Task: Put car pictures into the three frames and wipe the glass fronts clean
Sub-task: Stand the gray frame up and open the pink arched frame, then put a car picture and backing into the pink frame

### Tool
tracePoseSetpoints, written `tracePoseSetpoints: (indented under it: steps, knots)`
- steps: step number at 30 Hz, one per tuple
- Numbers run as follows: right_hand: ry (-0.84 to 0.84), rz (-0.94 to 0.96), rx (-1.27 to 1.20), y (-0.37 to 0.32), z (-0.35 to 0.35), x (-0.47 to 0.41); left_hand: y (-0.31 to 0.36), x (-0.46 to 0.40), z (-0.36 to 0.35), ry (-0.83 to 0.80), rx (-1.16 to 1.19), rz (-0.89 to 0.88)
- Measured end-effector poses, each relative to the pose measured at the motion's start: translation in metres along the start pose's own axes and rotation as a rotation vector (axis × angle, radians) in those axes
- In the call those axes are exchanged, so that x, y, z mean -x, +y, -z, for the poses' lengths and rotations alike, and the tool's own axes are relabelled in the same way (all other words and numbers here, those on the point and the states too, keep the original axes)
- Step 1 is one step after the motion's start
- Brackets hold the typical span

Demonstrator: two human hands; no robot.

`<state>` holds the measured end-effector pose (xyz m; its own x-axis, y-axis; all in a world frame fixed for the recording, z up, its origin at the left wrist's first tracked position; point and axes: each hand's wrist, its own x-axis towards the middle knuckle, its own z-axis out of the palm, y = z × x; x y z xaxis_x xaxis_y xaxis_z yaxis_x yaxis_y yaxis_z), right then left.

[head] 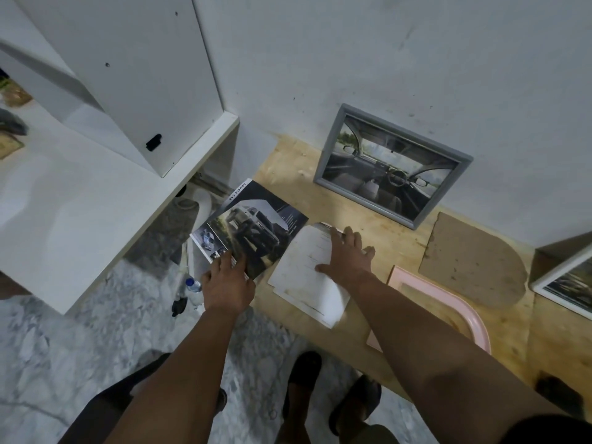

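At the far left a white counter (80,200) is seen, with a white cabinet door (128,75) hanging above it. On the marbled floor (64,347) below its edge a small plastic bottle (193,288) is lying. Just right of that, the left hand (227,283) is closed on the near corner of a car brochure (253,229), thumb and fingers pinching the page, which is printed with a dark pickup and lies partly over the left end of a plywood board (400,238). Beside the brochure a white sheet (304,277) is laid flat on the board, and the right hand (347,254) is spread upon it with fingers straight, pressing it down; the far edge of the sheet is curled up at the fingertips. Behind, a grey frame (392,165) already filled with a car-interior picture is leant against the wall (416,59). Right of the forearm a pink frame (439,302) is lying face down on the board, empty, partly covered by the arm, and a brown backing board (474,261) is lying beyond it. At the right edge a white frame (567,283) holding a picture is partly seen. Feet in dark sandals (304,389) are visible at the bottom.
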<state>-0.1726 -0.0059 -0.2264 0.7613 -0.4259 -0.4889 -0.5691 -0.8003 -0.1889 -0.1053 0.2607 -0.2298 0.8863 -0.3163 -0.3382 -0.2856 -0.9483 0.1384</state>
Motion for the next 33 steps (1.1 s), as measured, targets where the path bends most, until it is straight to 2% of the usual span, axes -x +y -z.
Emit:
tracePoseSetpoints:
  steps: [9,15,18,22,25,28,30,33]
  knots:
    - [0.015,-0.025,0.065,-0.003,0.015,-0.013,0.002,0.001,0.001,-0.014,0.022,0.012]
    - [0.094,-0.005,0.056,-0.005,0.018,-0.004,0.000,-0.003,0.006,-0.039,0.056,0.005]
    - [0.076,-0.059,-0.165,0.005,0.023,0.001,-0.002,-0.005,0.011,0.023,0.195,0.058]
    - [-0.016,-0.136,-0.754,0.033,0.052,0.021,0.008,-0.007,0.019,0.148,0.237,-0.048]
    - [-0.122,-0.245,-1.156,0.063,0.077,0.051,0.049,-0.005,0.030,-0.045,0.549,-0.027]
    - [-0.141,-0.304,-1.443,0.100,0.089,0.082,0.116,0.007,0.045,-0.442,0.905,0.133]
    - [-0.103,-0.301,-1.530,0.123,0.093,0.101,0.160,0.020,0.052,-0.693,1.069,0.146]
    - [0.015,-0.319,-1.554,0.155,0.095,0.131,0.215,0.034,0.052,-0.779,1.205,0.032]
